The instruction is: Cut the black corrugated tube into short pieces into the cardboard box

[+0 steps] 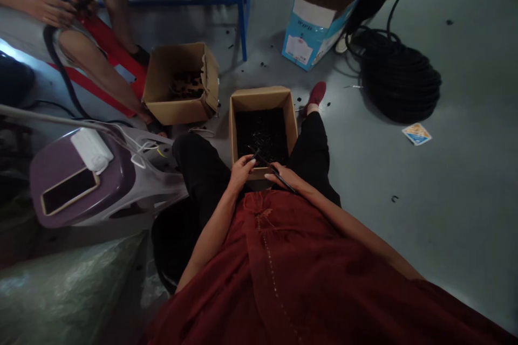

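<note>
My left hand (pixel 241 170) is closed in a pinch over the near rim of a cardboard box (pixel 261 94), its fingertips at the upper end of a thin black rod-like piece (pixel 262 159). What else those fingers hold is too small to make out. Beside it, my right hand (pixel 286 176) is closed around the same slender black piece, whose lower end runs back toward my red shirt. Inside the box, between my knees, lies a heap of small black pieces (pixel 263 129).
Another cardboard box (pixel 174 112) with small dark parts stands left. A blue and white carton (pixel 301 43) and a black hose coil (pixel 399 78) lie ahead right. On a purple stool (pixel 117 172) rests a phone (pixel 69 191). Co-workers' hands (pixel 44 8) show at upper left.
</note>
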Motion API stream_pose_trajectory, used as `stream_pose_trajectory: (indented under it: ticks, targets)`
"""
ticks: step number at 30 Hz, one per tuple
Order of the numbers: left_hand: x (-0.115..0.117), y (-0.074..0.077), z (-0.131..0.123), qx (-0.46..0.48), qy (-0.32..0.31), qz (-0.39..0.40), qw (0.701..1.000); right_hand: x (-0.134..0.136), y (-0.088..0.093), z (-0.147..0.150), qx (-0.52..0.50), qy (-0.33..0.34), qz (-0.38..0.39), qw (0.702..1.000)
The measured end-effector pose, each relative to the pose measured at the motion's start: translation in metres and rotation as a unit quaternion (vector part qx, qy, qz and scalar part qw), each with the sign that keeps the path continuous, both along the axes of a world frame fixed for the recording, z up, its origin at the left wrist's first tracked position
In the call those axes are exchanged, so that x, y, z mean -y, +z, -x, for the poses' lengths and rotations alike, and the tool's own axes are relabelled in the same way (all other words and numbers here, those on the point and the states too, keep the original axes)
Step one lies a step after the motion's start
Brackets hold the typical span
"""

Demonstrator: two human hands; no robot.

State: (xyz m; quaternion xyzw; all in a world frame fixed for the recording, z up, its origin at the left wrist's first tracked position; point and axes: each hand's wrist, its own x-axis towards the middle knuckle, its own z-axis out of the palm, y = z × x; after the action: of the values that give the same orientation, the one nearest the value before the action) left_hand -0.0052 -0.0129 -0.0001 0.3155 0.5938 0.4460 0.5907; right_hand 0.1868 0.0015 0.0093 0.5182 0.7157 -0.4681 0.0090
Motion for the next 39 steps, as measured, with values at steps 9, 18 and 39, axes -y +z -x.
stream_pose_trajectory:
  ticks: [9,18,39]
  targets:
    - [0.000,0.006,0.000,-0.039,-0.042,0.000,0.998,0.001,-0.003,-0.001,-0.023,0.001,-0.007,1.000]
    - [-0.001,-0.001,0.000,-0.040,-0.042,-0.006,0.998,0.002,-0.001,-0.002,-0.013,0.005,-0.025,1.000]
    - [-0.004,-0.016,-0.004,-0.062,-0.010,0.017,0.998,-0.001,-0.013,-0.002,0.061,-0.031,-0.054,0.996]
